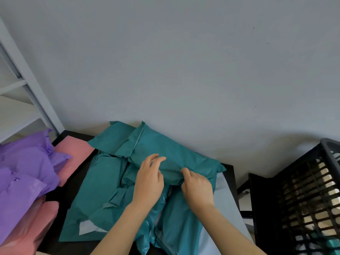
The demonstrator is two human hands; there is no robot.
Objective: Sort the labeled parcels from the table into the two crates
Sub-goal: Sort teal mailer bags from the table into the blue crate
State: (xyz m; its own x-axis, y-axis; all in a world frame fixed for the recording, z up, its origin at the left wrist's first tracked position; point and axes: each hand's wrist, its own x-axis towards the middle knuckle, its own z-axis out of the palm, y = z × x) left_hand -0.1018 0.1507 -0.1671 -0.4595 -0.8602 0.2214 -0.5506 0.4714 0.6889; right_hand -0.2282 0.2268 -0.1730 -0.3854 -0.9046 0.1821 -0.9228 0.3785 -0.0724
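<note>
Teal parcels (95, 196), soft crumpled plastic mailers, are lying heaped and overlapping across the middle of the dark counter (229, 177). The top parcel (171, 153), plump like a pillow, is lying slantwise on the heap, with its far end near the wall. The left hand (149, 179) is resting its fingers on it, and the right hand (197, 188) is pinching its near edge. Purple parcels (24, 166) are sitting bunched at the counter's left, overlapping pink parcels (73, 150). A black slatted crate (303, 190) is standing off the right end, with something teal showing low inside.
</note>
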